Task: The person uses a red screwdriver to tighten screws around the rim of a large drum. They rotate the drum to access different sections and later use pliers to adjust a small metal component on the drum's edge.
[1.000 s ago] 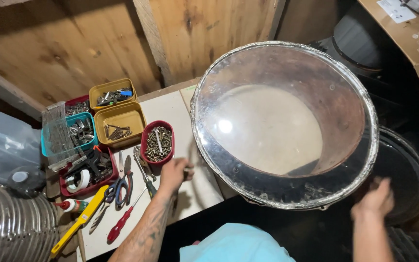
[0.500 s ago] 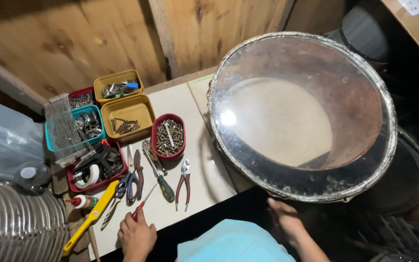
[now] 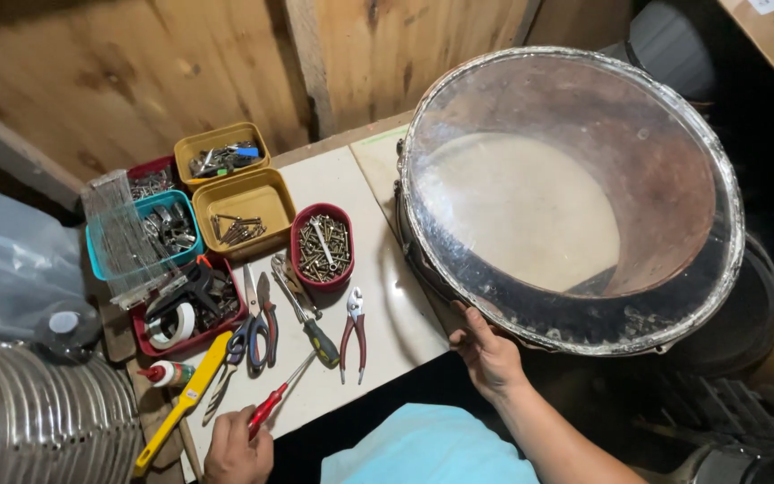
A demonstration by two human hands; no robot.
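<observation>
Left hand [image 3: 236,448] closes on a red screwdriver [image 3: 272,405], its shaft running up-right from the fingers; right hand [image 3: 485,350] grips the drum [image 3: 575,197] rim.

L hand [image 3: 236,448] has pulled back from the red screw tray [image 3: 322,244] to the table's near edge & now grips the red-handled screwdriver [image 3: 272,403]; R hand [image 3: 485,351] came up from lower right, now on the drum [image 3: 575,193] rim's near side
</observation>
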